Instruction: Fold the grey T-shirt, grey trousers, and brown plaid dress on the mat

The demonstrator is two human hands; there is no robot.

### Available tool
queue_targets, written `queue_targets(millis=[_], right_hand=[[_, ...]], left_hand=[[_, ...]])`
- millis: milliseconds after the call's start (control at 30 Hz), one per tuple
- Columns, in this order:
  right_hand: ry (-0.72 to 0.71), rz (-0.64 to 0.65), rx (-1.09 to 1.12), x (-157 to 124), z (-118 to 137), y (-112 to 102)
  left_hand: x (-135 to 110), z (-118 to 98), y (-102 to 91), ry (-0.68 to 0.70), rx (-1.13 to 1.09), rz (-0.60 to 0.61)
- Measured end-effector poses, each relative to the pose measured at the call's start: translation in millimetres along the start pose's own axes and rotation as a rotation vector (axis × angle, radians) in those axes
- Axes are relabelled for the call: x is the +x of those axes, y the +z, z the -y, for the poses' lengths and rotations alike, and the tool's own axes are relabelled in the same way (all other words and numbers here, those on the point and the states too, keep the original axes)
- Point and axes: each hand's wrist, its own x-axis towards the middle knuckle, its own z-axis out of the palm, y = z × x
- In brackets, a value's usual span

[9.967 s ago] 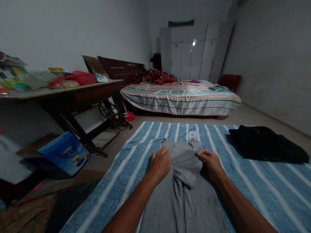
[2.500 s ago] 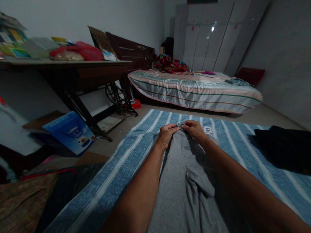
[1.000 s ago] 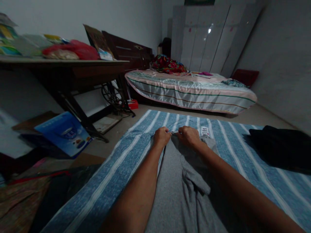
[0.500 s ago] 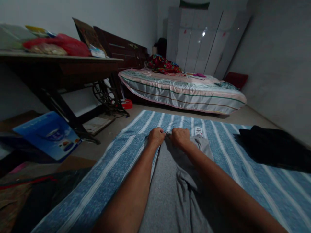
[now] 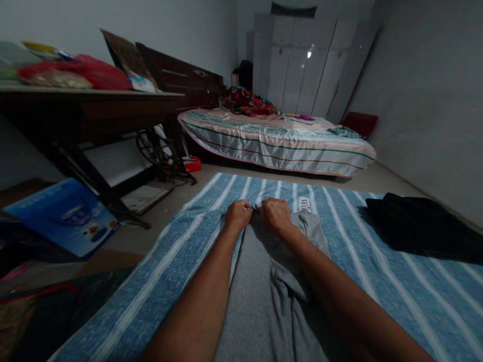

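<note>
A grey garment (image 5: 251,281) lies lengthwise on a blue sheet with white stripes (image 5: 181,236), its near end running out at the bottom of the view. My left hand (image 5: 238,215) is closed on the garment's far edge, thumb toward the middle. Close beside it on the right, my right hand (image 5: 276,213) grips the same edge with curled fingers. A short bunched bit of cloth shows between the two fists. The right part of the garment is rumpled in folds, and my right forearm hides some of it. Whether it is a shirt or trousers I cannot tell.
Folded black cloth (image 5: 418,226) rests on the sheet at right. A sewing-machine table (image 5: 94,108) stands at left, with a blue box (image 5: 70,218) below. Beyond are a bed (image 5: 271,141) and a wardrobe (image 5: 298,65).
The whole view has shifted slightly, so things appear a little further left. Both hands keep their grip on the grey garment's far edge, barely moved against the sheet.
</note>
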Motion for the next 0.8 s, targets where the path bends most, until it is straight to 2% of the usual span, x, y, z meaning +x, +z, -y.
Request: queue_targets(millis=[200,367,433,600,800], right_hand=[[0.035,0.023,-0.006,1.8,-16.4,-0.4],[0.048,-0.059,-0.004,-5.5,-20.9,-4.6],[0.026,-0.022,0.002,-8.3,-18.9,-5.5],[0.011,0.168,0.009,-7.5,-12.8,-2.0],[0.094,0.210,0.016,0.8,-12.3,4.2]], left_hand=[[-0.5,3.7,2.7,0.000,-0.019,0.001],[-1.6,3.0,3.8,-0.003,-0.032,-0.002],[-2.2,2.1,4.0,-0.002,-0.034,-0.003],[-3.2,1.2,4.5,-0.002,-0.031,-0.006],[-4.2,0.9,4.7,0.002,-0.023,-0.003]])
